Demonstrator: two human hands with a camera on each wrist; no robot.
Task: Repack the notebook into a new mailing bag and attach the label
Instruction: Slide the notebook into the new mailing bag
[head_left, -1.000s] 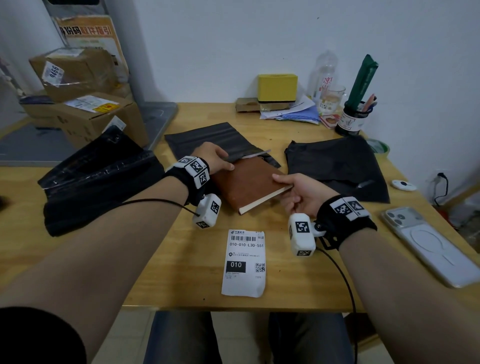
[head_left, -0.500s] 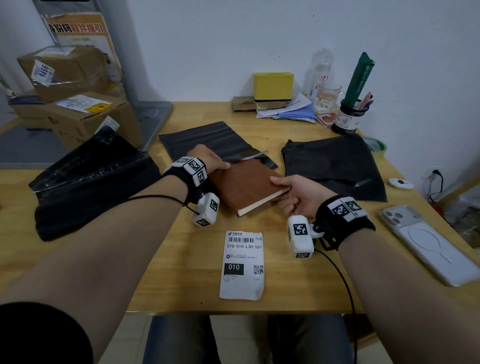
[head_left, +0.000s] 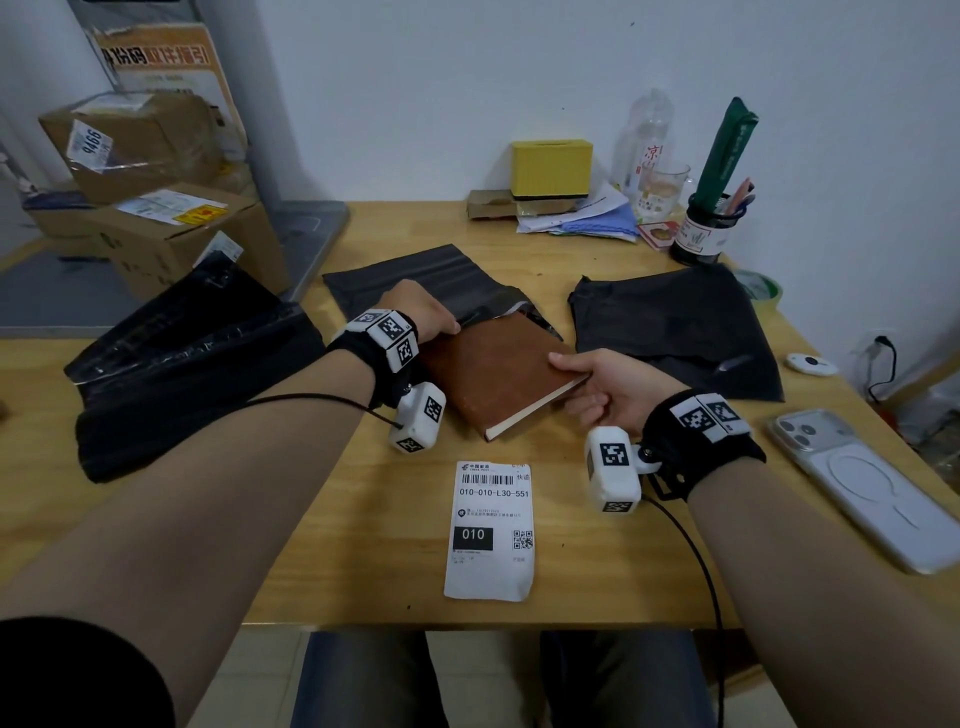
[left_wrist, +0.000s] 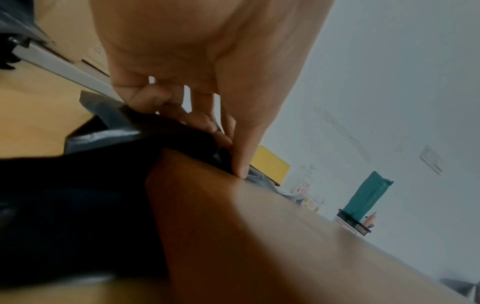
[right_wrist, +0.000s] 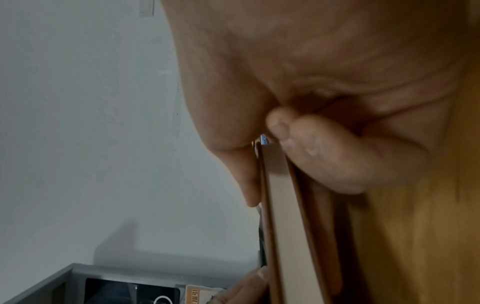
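Right hand (head_left: 605, 392) pinches the brown notebook's (head_left: 496, 376) near corner, its far end just entering the dark mailing bag (head_left: 415, 283) on the bench (head_left: 597, 545). Left hand (head_left: 423, 317) pinches the bag's mouth open. Risk imo: a corner snags the floppy lip and bunches it. Label (head_left: 491, 530) lies unused nearby.

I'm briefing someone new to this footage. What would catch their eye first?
Mid-table, the brown notebook is going into a dark mailing bag: the right hand pinches its near corner, the left hand holds the bag's mouth. Next comes the white label, lying flat at the table's near edge.
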